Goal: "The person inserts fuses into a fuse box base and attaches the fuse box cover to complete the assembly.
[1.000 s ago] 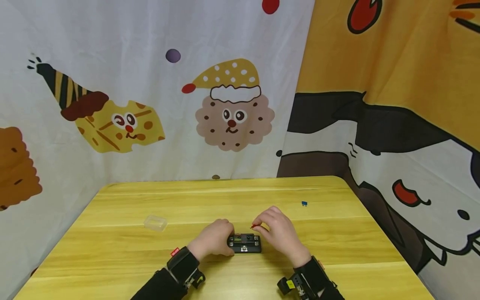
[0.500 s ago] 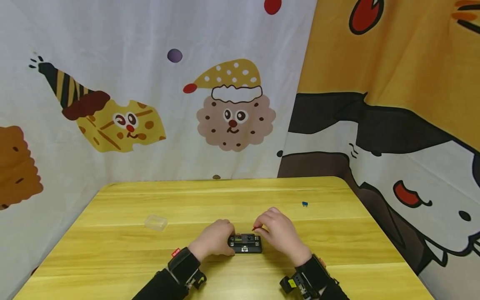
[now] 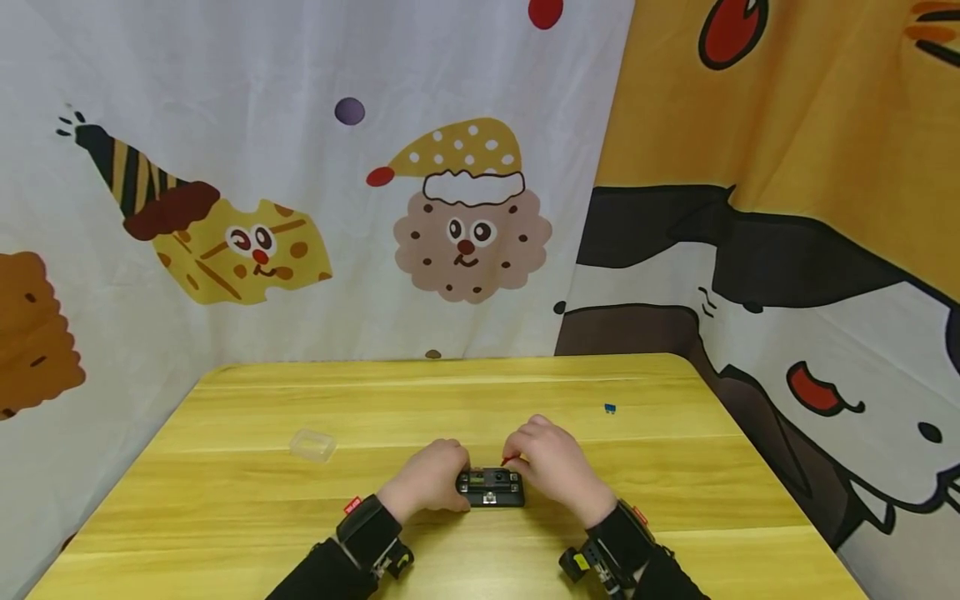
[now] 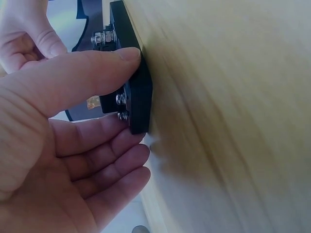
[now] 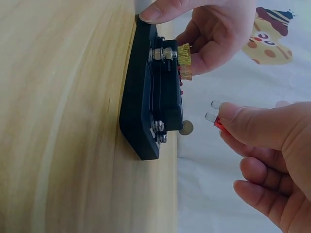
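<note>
A black fuse block with metal studs and nuts lies on the table in front of me. My left hand grips its left end, the thumb on the near edge and fingers behind. In the right wrist view a yellow blade fuse and an orange blade fuse sit in the block near that hand. My right hand pinches a red blade fuse between thumb and index finger. Its two metal prongs point toward the block, a small gap away from it.
A blue blade fuse lies farther back on the right of the wooden table. Toward the left stands a small clear plastic box. A curtain printed with cartoons hangs behind the table.
My right hand has shifted slightly left over the last half second, bringing the red blade fuse a little closer to the fuse block. The left hand keeps its hold on the block.
</note>
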Demonstrator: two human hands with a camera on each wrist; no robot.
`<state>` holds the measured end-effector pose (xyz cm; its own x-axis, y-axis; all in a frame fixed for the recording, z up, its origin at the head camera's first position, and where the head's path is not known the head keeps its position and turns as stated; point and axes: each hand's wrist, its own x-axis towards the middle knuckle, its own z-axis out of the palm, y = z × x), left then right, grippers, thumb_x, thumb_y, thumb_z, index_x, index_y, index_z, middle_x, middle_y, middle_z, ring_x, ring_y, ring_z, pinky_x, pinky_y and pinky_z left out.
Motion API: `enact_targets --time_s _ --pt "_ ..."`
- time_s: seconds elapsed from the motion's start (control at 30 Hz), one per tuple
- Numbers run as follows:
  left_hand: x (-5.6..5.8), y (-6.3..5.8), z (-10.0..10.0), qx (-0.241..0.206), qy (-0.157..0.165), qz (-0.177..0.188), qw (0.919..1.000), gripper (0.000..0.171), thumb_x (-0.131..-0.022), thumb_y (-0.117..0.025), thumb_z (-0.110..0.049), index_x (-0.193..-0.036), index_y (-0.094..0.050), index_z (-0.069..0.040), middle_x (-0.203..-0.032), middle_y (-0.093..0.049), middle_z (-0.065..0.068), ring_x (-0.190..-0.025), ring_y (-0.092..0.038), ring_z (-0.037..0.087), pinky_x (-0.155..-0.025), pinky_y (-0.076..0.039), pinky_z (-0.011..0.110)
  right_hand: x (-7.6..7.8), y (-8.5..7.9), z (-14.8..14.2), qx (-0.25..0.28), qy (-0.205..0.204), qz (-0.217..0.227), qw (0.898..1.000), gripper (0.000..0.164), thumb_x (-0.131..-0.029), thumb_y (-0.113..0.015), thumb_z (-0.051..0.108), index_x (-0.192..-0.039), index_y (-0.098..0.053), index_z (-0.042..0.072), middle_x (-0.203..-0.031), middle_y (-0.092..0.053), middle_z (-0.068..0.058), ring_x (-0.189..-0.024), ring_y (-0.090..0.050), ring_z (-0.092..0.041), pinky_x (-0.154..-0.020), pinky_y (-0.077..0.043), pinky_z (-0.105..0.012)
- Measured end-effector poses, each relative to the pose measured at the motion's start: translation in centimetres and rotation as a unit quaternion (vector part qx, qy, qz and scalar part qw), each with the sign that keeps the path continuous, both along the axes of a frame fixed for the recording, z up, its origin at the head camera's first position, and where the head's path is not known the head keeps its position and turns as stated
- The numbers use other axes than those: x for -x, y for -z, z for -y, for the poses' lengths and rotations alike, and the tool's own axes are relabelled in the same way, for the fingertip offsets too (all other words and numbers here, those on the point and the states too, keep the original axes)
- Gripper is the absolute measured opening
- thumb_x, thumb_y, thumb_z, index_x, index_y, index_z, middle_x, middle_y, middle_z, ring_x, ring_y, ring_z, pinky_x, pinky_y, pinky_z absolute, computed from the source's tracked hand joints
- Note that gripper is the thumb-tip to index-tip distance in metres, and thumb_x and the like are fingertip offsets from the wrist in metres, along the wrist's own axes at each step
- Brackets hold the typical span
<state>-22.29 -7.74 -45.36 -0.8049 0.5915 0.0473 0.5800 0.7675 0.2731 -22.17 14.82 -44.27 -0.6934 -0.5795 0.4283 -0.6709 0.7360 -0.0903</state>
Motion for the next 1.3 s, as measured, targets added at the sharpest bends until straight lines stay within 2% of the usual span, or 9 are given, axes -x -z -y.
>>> enact_targets --time_s 0.43,0.77,1.3 --pt "-0.1 0.0 0.0 -0.003 0.012 -0.008 0.9999 0.035 -0.063 -0.090 -0.026 -0.081 -0.065 -0.010 -0.075 -0.049 -0.006 -0.067 -0.044 0.011 -0.062 -0.041 0.027 0.1 0.3 0.6 -0.017 0.004 0.008 1.000 0.014 -0.077 -0.086 0.020 -0.080 -0.072 0.021 -0.078 -0.063 0.010 -0.076 -0.050 -0.011 -0.067 -0.047 -0.025" --pt "0.1 0.3 0.0 0.008 0.009 -0.006 0.9999 0.036 -0.064 -0.091 -0.029 -0.082 -0.065 -0.011 -0.076 -0.048 -0.006 -0.067 -0.044 0.011 -0.062 -0.042 0.026 0.2 0.9 0.9 -0.028 0.009 0.016 0.999 0.014 -0.078 -0.085 0.021 -0.079 -0.071 0.022 -0.077 -0.062 0.010 -0.074 -0.047 -0.011 -0.065 -0.046 -0.024" --pt "0.1 0.1 0.0 0.005 0.011 -0.004 0.9999 0.035 -0.065 -0.090 -0.028 -0.082 -0.064 -0.011 -0.075 -0.047 -0.006 -0.066 -0.043 0.011 -0.061 -0.040 0.026 0.2 0.5 1.5 -0.054 0.012 0.021 0.998 0.013 -0.079 -0.084 0.021 -0.078 -0.072 0.021 -0.075 -0.060 0.010 -0.072 -0.045 -0.011 -0.064 -0.044 -0.024"
